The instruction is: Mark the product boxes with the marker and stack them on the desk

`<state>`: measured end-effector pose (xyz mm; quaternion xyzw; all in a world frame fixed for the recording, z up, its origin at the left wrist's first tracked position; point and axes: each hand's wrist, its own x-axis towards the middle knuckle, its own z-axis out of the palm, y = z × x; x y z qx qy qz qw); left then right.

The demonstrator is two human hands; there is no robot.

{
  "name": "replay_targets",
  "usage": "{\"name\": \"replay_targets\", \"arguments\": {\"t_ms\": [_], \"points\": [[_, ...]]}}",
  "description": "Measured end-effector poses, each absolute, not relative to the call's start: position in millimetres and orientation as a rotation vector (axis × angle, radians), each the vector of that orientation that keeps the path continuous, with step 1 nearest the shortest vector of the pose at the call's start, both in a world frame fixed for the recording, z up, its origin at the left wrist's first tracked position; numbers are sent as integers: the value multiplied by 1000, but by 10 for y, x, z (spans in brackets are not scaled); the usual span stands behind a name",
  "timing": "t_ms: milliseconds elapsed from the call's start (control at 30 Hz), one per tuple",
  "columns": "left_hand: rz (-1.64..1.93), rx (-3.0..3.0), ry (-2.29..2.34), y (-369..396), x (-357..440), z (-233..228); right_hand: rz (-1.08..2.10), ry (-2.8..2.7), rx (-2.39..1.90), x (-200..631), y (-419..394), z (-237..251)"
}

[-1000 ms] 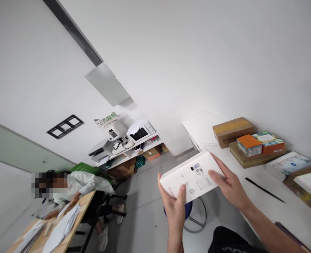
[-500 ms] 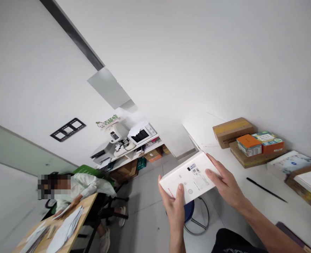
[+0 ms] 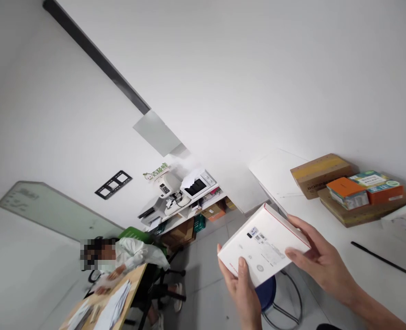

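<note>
White box (image 3: 263, 244) label side up for reading; left hand (image 3: 243, 288) & right hand (image 3: 318, 260) pinch opp. edges w/ thumbs on top

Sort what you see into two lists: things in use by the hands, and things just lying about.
In use:
white box, held in the air
left hand, on its near corner
right hand, on its right edge

Lying about:
cardboard box
orange packet
black stick
blue stool
</note>
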<state>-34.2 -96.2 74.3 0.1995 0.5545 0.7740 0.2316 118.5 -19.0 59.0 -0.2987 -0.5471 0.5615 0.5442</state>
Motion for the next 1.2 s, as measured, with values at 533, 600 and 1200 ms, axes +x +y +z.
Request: {"name": "replay_targets", "arguments": {"t_ms": [533, 600, 1200], "points": [[1781, 1016, 1501, -1169, -369, 802, 1489, -1362, -694, 1542, -76, 809], [1673, 1067, 1498, -1197, -356, 810, 1485, -1555, -617, 1548, -73, 788], [1755, 976, 1710, -1198, -132, 784, 1634, -1742, -641, 1308, -199, 726]]}}
